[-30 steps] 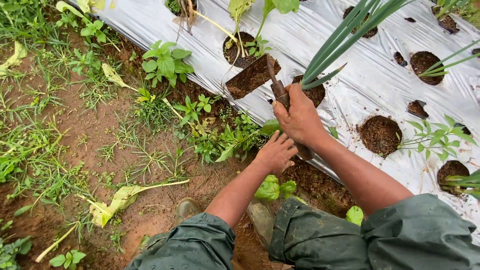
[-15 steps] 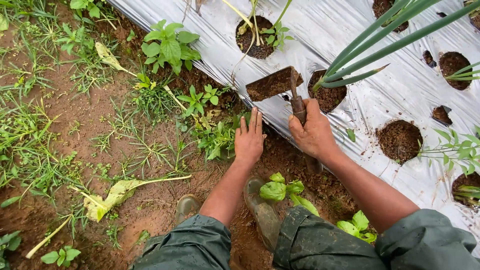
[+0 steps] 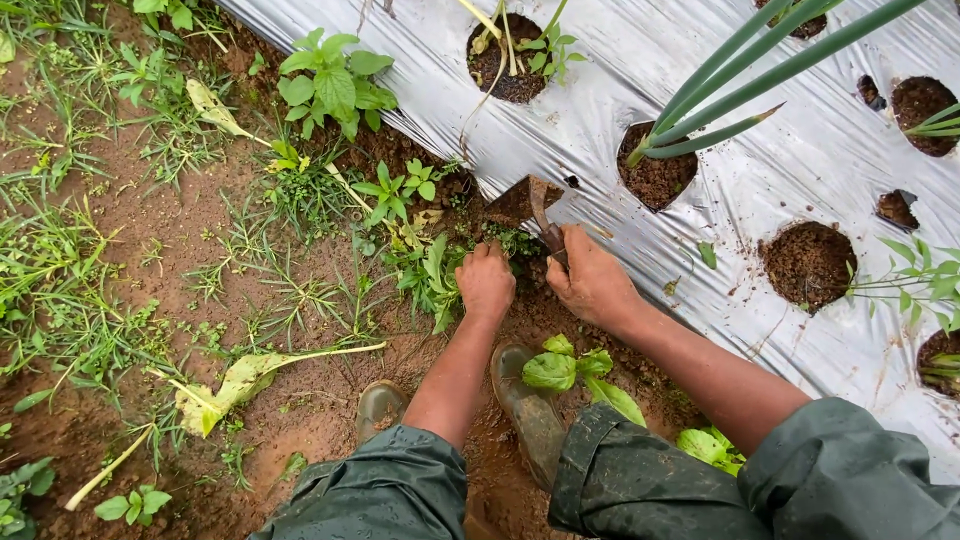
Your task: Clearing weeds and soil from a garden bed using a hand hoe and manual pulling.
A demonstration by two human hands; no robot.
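My right hand (image 3: 592,285) is closed around the handle of a small muddy hoe (image 3: 524,200), whose blade digs into the soil at the edge of the silver plastic mulch sheet (image 3: 620,60). My left hand (image 3: 485,283) is clenched on a clump of green weeds (image 3: 432,272) just left of the blade. Both hands are smeared with mud. Leafy weeds (image 3: 335,85) grow along the sheet's edge to the upper left.
Planting holes (image 3: 808,262) with dark soil dot the sheet; one holds tall green onion stalks (image 3: 740,75). My muddy boots (image 3: 525,410) stand in wet red soil beside small leafy plants (image 3: 560,368). Pulled yellowed leaves (image 3: 240,380) and grass lie on the left.
The hoe blade has come down from above the sheet into the soil at its edge. My left hand, open and flat before, has closed on the weeds.
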